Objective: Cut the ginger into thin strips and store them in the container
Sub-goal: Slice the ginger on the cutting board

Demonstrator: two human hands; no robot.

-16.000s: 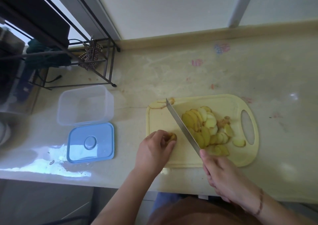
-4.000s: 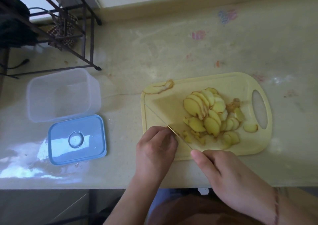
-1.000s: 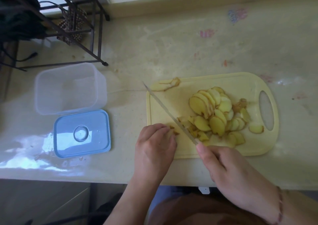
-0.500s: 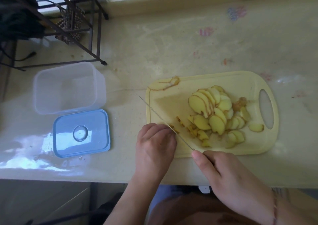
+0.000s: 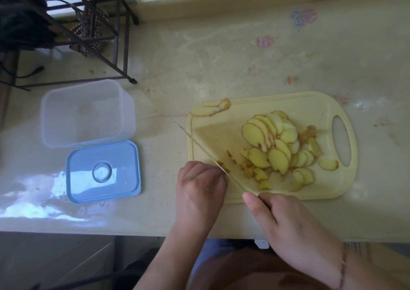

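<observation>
A pile of ginger slices (image 5: 277, 143) lies on the yellow cutting board (image 5: 310, 105), with a few thin cut strips (image 5: 248, 167) nearer to me. My left hand (image 5: 199, 185) curls over a small ginger piece at the board's front left corner; the piece is mostly hidden under my fingers. My right hand (image 5: 286, 223) grips the knife (image 5: 199, 144) handle, index finger along the spine. The blade lies edge-down across the board, right against my left fingertips. The clear plastic container (image 5: 86, 112) stands empty at the left.
The container's blue lid (image 5: 103, 171) lies flat just in front of it. A ginger peel scrap (image 5: 213, 110) sits on the board's far left corner. A black metal rack (image 5: 95, 34) stands at the back left. The counter's front edge runs under my wrists.
In the last second the knife came down from a raised tilt to edge-down on the board beside my left fingers. A few more strips lie by the slices.
</observation>
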